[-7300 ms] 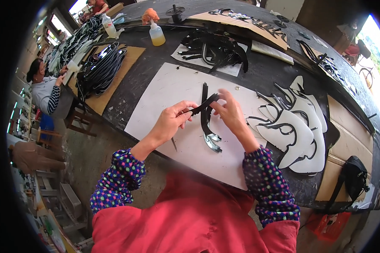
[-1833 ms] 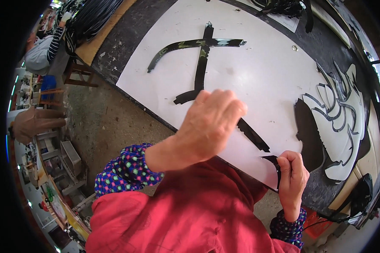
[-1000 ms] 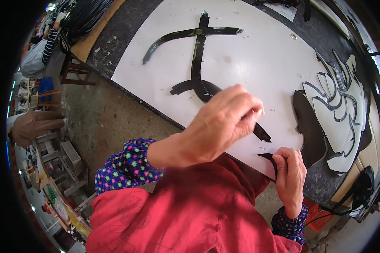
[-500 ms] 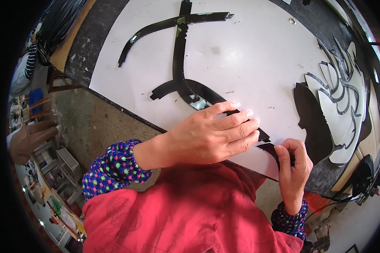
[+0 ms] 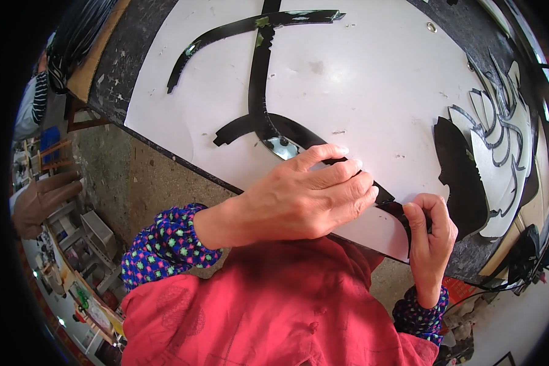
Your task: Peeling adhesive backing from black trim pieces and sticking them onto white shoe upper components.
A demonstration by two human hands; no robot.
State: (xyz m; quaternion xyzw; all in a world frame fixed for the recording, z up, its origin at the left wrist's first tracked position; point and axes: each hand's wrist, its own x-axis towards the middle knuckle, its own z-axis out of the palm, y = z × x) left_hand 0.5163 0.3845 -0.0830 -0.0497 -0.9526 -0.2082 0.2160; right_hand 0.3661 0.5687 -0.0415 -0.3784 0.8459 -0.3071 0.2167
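Left grip (image 5: 311, 198) atop curved black strip (image 5: 297, 132)

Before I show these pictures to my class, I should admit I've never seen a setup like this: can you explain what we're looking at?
There is no machine here, only a person's bare left hand and right hand. The view comes from a wide fisheye camera worn on the head, looking down, so straight edges bend near the rim.

A white sheet lies on a dark table. On it, an arched black strip crosses a long black strip. The left hand rests over a slanting black strip, while the right hand's fingers and thumb pinch a short curved strip. Off to the right lie a dark flat piece and a pile of pale cut pieces.
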